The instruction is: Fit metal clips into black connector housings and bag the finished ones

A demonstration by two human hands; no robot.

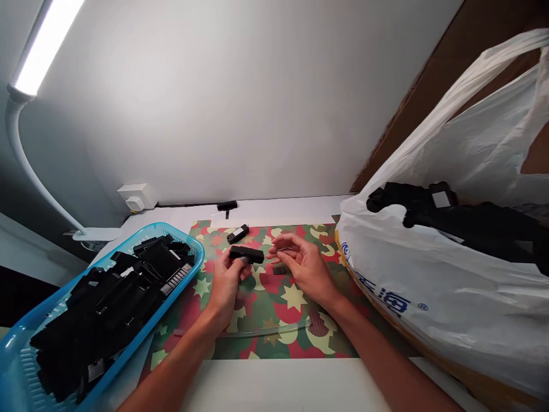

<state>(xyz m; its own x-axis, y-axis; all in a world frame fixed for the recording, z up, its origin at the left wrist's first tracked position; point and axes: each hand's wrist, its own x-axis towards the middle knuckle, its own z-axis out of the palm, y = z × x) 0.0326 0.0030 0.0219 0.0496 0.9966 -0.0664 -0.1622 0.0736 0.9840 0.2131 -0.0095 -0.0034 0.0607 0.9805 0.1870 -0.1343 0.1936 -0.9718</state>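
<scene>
My left hand (228, 280) is closed around a long black plastic part (247, 254), held just above a star-patterned mat (266, 309). My right hand (300, 260) is beside it, fingers curled in a pinch on a small thin piece I cannot make out. A small dark piece (279, 270) lies on the mat under the right hand. Another black part with a white label (238, 233) lies on the mat behind the hands.
A blue basket (171, 303) full of black parts stands at the left. A large white plastic bag (450, 274) holding more black parts fills the right. A small black piece (227, 206), a white wall box (137, 197) and a lamp arm (34, 171) are at the back.
</scene>
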